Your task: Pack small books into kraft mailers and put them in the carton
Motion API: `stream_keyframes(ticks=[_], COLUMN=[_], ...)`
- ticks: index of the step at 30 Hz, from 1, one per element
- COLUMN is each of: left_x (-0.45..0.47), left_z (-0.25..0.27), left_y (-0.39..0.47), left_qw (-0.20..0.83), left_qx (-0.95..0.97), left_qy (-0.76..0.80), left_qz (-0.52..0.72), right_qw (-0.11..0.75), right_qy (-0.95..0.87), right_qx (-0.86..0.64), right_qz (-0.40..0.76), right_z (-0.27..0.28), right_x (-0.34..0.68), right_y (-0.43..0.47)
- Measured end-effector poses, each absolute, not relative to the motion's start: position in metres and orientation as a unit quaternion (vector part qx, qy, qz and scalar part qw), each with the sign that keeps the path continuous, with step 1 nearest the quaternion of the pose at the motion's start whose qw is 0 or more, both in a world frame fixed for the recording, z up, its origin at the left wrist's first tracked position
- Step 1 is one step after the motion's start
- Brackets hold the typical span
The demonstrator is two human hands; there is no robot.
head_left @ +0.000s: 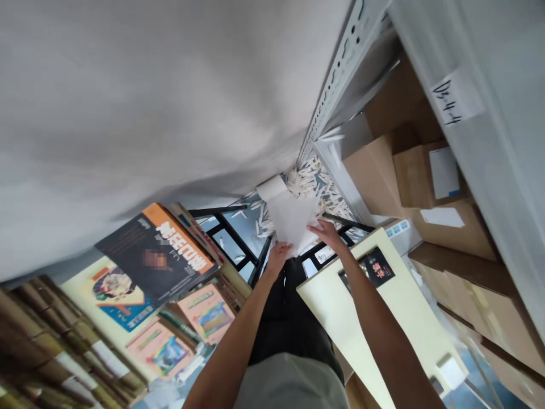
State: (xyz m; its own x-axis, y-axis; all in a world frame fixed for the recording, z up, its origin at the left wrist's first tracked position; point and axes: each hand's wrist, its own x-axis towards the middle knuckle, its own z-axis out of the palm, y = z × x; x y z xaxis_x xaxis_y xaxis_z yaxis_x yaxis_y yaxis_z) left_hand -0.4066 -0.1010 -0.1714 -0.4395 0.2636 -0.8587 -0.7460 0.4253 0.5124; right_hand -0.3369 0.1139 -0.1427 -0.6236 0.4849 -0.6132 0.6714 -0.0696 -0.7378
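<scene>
A white sheet (293, 220) stretches away from me, with a rolled-up white part (271, 188) at its far end. I cannot tell whether it is paper or thin plastic. My left hand (279, 257) pinches its near left corner. Higher up, my right hand (326, 233) has its fingers closed on the right edge. Beyond and around the sheet, many white strips (336, 196) lie scattered over the blue floor.
Black metal frames (236, 241) flank me. To the left are stacked books (155, 255) and cardboard bundles (63, 341). On the right stand a pale yellow tabletop (383, 312) with a black booklet (374, 267) and a grey shelf (481, 113) of cardboard boxes (374, 176). A wall (149, 102) rises ahead.
</scene>
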Motion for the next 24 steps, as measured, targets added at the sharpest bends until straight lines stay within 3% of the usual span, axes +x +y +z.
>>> stream_keyframes(ticks=[3, 8, 15, 24], left_x=[-0.412, -0.421, -0.427, -0.363], left_z=[-0.139, -0.082, 0.024, 0.168], left_y=[-0.103, -0.11, -0.129, -0.139], left_qw=[0.492, 0.484, 0.443, 0.43], left_qx=[-0.178, -0.119, 0.001, 0.153], left_qy=[0.664, 0.631, 0.647, 0.603], left_qz=[0.535, 0.595, 0.62, 0.654], right_qw=[0.05, -0.016, -0.108, -0.24], right_qy=[0.664, 0.683, 0.672, 0.617], right_qx=[0.398, 0.417, 0.388, 0.371], right_qz=[-0.632, -0.6, -0.622, -0.651], right_z=[-0.108, -0.05, 0.064, 0.189], right_x=[-0.325, -0.316, -0.292, -0.197], right_y=[0.114, 0.12, 0.112, 0.099])
